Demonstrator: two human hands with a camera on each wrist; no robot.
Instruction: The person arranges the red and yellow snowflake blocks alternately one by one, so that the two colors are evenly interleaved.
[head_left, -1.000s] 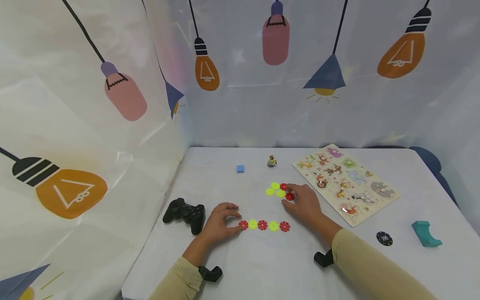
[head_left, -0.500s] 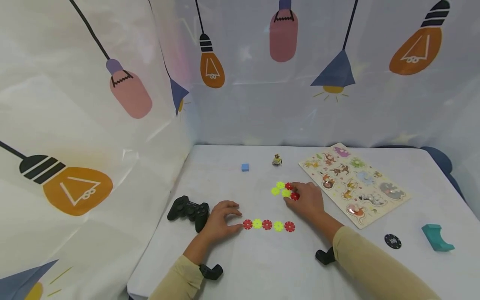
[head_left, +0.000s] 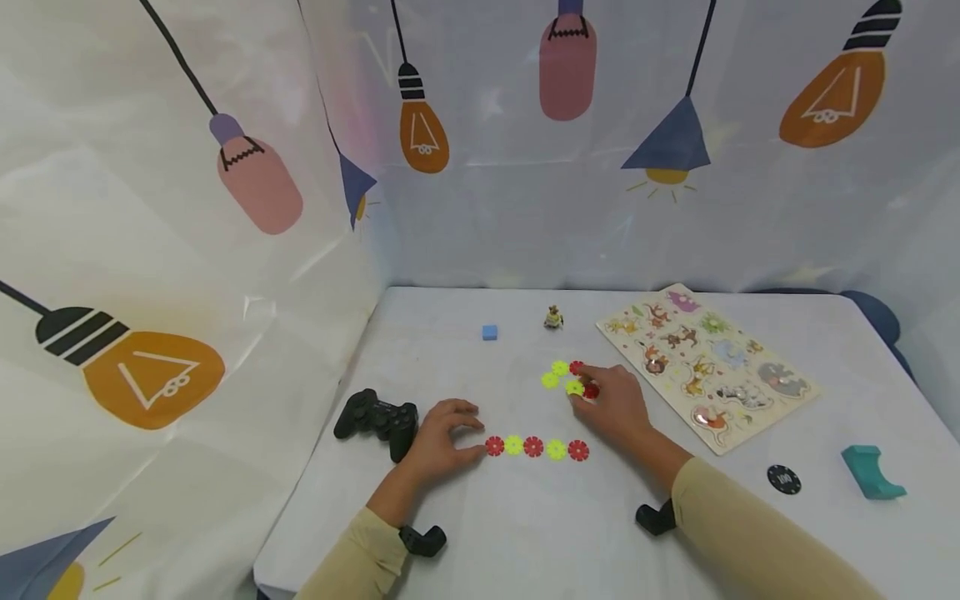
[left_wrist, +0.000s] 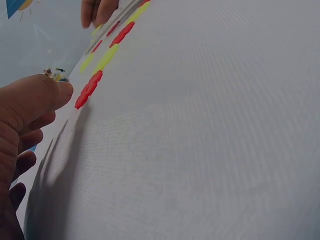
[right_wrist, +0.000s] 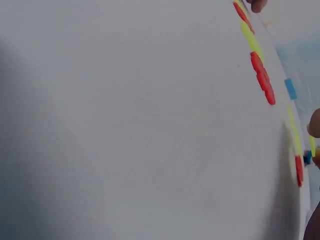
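Several flat red and yellow flower-shaped discs lie in a row, with a red disc (head_left: 495, 447) at its left end. My left hand (head_left: 442, 442) rests beside that end, thumb tip close to the red disc and fingers spread loosely. Farther back is a small cluster holding a yellow disc (head_left: 574, 388), a dark-shaded red disc (head_left: 592, 390) and another red disc (head_left: 576, 367). Over its right side my right hand (head_left: 615, 404) has its thumb at the yellow disc and its index fingertip by the back red disc, with a gap between them.
A black game controller (head_left: 377, 422) lies left of my left hand. Behind the cluster stand a blue block (head_left: 490, 332) and a small figurine (head_left: 553, 317). At right are an animal puzzle board (head_left: 708, 367), a black chip (head_left: 783, 479) and a teal arch-shaped block (head_left: 872, 472).
The view has shifted slightly. At the cluster, my right thumb and index finger have parted a little, and more of the front yellow disc shows. My left hand stays in place.
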